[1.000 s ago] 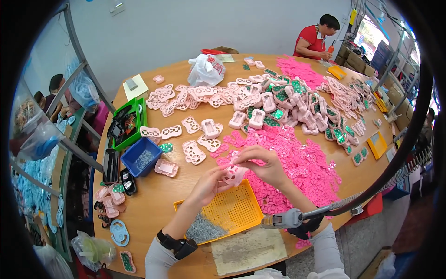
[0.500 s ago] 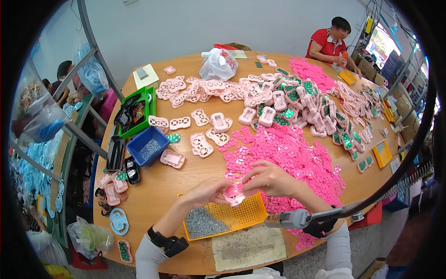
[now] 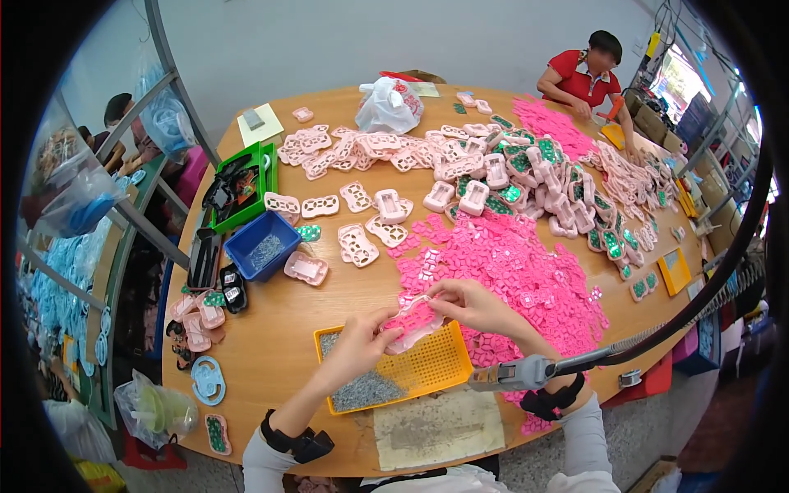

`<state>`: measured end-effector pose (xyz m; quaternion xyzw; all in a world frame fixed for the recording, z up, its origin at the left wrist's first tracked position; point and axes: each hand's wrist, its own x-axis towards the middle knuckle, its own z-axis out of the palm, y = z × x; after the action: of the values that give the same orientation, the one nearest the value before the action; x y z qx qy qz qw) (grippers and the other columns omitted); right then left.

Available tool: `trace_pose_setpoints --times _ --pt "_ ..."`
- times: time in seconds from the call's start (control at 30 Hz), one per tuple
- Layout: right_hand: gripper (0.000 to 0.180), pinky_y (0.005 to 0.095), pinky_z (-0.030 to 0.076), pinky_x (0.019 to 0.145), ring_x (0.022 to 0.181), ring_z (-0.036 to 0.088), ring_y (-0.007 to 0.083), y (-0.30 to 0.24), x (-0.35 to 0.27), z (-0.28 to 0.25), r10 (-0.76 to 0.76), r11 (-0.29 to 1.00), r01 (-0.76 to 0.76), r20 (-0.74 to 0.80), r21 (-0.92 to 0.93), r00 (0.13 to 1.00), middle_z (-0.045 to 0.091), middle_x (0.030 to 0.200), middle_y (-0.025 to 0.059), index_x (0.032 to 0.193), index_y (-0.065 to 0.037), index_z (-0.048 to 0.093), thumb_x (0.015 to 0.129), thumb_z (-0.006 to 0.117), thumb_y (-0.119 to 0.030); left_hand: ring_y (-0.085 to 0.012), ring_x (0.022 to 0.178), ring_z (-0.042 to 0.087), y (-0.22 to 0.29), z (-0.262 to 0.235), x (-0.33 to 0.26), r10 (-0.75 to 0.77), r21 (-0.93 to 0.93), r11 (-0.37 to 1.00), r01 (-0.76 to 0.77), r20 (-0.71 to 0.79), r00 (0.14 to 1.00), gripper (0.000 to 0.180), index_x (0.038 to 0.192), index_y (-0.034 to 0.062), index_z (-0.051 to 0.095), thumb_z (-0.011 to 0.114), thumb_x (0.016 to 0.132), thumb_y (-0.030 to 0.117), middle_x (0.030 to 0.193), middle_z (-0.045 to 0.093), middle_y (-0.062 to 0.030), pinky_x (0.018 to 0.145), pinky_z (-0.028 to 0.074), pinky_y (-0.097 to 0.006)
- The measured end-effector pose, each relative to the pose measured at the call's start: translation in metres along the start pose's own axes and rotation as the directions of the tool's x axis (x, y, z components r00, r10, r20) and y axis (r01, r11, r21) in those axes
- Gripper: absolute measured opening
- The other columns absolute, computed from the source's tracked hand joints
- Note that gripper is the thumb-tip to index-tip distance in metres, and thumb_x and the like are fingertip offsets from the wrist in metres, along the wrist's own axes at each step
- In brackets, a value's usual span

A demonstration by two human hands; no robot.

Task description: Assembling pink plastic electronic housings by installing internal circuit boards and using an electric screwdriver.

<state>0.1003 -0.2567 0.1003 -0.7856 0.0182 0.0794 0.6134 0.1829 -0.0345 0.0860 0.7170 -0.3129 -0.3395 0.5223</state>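
Between both hands I hold a light pink plastic casing (image 3: pixel 424 335) with a bright pink keypad piece (image 3: pixel 411 317) in it. My left hand (image 3: pixel 360 343) is closed on its left end, thumb on the near side. My right hand (image 3: pixel 468 307) pinches the upper right end. Beneath them lies a yellow perforated tray (image 3: pixel 436 368), its left part covered with small grey metal screws (image 3: pixel 366 391). A large heap of bright pink keypad pieces (image 3: pixel 526 287) spreads just beyond and right of my right hand.
A grey tool head (image 3: pixel 509 375) on a black hose crosses by my right forearm. A blue bin (image 3: pixel 263 246) and a green tray (image 3: pixel 269 177) stand left. Pink casings with green circuit boards (image 3: pixel 526 177) are piled at the back. A person (image 3: pixel 585 82) in red sits far right.
The casing has turned so that more of its broad face with the bright pink piece shows. My right hand has drawn slightly back along it. The far person's arms have moved.
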Motion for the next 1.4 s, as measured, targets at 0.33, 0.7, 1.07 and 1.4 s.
trace_pose_setpoints --times 0.33,0.7,1.07,1.4 --pt "0.017 0.0255 0.052 0.067 0.075 0.064 0.0106 -0.01 0.009 0.029 -0.052 0.99 0.072 0.16 -0.125 0.986 0.066 0.075 0.0063 0.084 0.002 0.051 0.083 0.066 -0.004 -0.0159 0.063 0.067 0.009 -0.002 -0.038 0.079 0.342 0.938 -0.057 -0.05 0.996 0.027 0.114 -0.001 0.061 0.059 0.088 0.007 0.076 0.068 -0.014 0.055 0.051 -0.028" --pt "0.044 0.0386 0.048 0.084 0.099 0.058 0.0305 0.054 0.007 -0.094 -0.313 0.724 -0.139 -0.501 -0.676 0.807 0.061 0.105 0.0157 0.115 -0.001 0.057 0.081 0.069 -0.027 -0.017 0.062 0.066 -0.055 -0.11 -0.156 -0.23 -0.022 0.966 0.259 -0.534 0.813 0.027 0.111 -0.0038 0.057 0.06 0.086 0.005 0.079 0.067 -0.0166 0.045 0.05 -0.027" --pt "0.057 0.0441 0.043 0.088 0.1 0.053 0.0338 0.092 -0.005 -0.106 -0.351 0.479 -0.372 -0.561 -0.795 0.75 0.058 0.105 0.0127 0.118 -0.01 0.055 0.069 0.079 -0.027 -0.0364 0.085 0.062 -0.036 -0.116 -0.104 0.188 0.861 0.376 0.343 -0.433 0.881 0.052 0.114 0.0063 0.057 0.075 0.072 0.031 0.101 0.059 -0.0205 0.075 0.049 -0.044" --pt "0.047 0.0209 0.048 0.072 0.084 0.056 0.009 0.052 -0.003 -0.074 -0.13 0.987 0.158 -0.625 -0.011 0.77 0.053 0.098 0.0033 0.13 -0.009 0.042 0.087 0.058 0.002 -0.0348 0.105 0.054 -0.063 -0.079 0.141 0.242 0.786 0.579 0.217 -0.419 0.875 0.072 0.122 0.0036 0.053 0.078 0.068 0.045 0.111 0.056 -0.0227 0.089 0.045 -0.042"
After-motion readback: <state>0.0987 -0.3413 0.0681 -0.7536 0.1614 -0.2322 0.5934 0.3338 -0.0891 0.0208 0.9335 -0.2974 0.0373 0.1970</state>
